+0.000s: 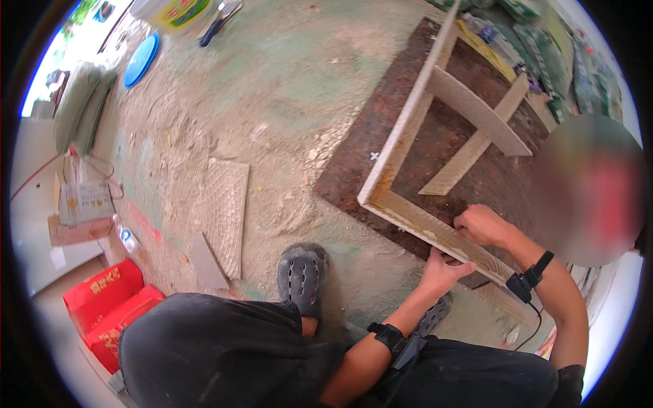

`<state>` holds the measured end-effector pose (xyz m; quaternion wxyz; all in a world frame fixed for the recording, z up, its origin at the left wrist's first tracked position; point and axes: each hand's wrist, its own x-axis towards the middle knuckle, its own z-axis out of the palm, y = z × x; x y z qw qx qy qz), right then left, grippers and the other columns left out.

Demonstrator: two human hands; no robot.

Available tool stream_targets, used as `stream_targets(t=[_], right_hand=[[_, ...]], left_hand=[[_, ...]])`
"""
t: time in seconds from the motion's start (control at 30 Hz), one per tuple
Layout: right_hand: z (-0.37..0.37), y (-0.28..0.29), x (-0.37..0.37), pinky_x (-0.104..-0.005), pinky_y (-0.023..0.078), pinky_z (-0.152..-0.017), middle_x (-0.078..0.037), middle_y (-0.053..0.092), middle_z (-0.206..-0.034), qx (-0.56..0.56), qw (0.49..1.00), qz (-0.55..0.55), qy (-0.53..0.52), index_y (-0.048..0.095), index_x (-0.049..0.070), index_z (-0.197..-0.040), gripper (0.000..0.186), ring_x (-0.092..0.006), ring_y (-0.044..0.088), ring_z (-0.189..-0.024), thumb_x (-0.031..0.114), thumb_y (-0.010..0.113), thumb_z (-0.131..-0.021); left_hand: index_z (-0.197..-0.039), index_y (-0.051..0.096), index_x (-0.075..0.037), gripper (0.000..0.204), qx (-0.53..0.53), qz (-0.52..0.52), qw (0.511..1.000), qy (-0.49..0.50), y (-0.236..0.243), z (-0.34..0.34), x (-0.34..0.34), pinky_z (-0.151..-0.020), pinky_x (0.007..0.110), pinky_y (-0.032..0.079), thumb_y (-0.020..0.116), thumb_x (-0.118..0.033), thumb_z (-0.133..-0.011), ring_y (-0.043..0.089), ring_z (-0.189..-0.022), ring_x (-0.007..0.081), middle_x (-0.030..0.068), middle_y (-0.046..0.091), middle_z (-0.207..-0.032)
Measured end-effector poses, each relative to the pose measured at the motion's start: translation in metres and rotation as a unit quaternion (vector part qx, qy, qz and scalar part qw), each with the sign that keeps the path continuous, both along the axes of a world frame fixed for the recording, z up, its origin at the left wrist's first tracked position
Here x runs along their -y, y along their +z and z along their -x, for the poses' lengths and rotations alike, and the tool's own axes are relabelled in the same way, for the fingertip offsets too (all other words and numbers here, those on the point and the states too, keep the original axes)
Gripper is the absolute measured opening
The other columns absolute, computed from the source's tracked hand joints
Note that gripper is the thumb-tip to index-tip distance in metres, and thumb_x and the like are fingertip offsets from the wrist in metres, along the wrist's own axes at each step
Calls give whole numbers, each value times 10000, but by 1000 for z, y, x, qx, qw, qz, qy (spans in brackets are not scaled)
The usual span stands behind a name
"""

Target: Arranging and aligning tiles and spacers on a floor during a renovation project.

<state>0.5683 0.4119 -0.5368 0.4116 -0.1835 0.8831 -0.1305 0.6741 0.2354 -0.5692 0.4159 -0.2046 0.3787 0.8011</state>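
"Any containers?"

"Near the top, a white bucket (170, 15), with a blue lid (141, 61) apart on the floor. At lower left, a cardboard box (81, 231) and a red package (112, 302). Cannot tell the contents."

"And the frame (422, 223)?"

"Standing on edge on the rusty board (357, 160), with a corner close to the near edge, just right of the left corner."

"Fingers?"

"On the left hand (442, 273), against the outer face of the short side, with thumb spread; on the right hand (484, 226), curled at the inner face. Cannot tell whether gripping with either."

"Room?"

"Off the left corner, dusty floor, reaching to a flat tile (224, 217) and a grey offcut (209, 264)."

"In the way?"

"Inside the frame, two crossed strips (479, 110); by the far right edge, green bags (541, 58); off the near edge, a dark shoe (303, 272)."
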Motion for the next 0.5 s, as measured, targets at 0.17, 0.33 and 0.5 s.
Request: stream_targets(t=[0.17, 0.33, 0.5], right_hand=[[1, -3, 3, -555, 530, -737, -254, 695, -817, 2, 1000, -9, -3, 747, 12, -872, 189, -473, 671, -821, 189, 737, -805], [3, -2, 6, -560, 523, -728, -275, 673, -804, 8, 999, -31, 15, 751, 11, -875, 188, -482, 661, -816, 181, 750, -795], [5, 0, 7, -560, 523, -725, -276, 672, -803, 6, 999, -27, 16, 757, 7, -881, 196, -487, 659, -815, 176, 765, -782]], left_hand=[[-1550, 247, 23, 991, -29, 14, 999, -10, -14, -7, -3, -1087, 402, 525, 889, -67, -801, 645, -1250, 263, 173, 574, -1395], [-1557, 224, 37, 1038, -41, 27, 998, -27, -20, -9, -5, -1075, 407, 534, 901, -96, -782, 637, -1264, 274, 187, 548, -1409], [-1415, 341, 123, 965, -73, 55, 996, -15, -14, -8, -4, -1015, 381, 560, 917, -257, -740, 687, -1203, 315, 245, 656, -1305]])
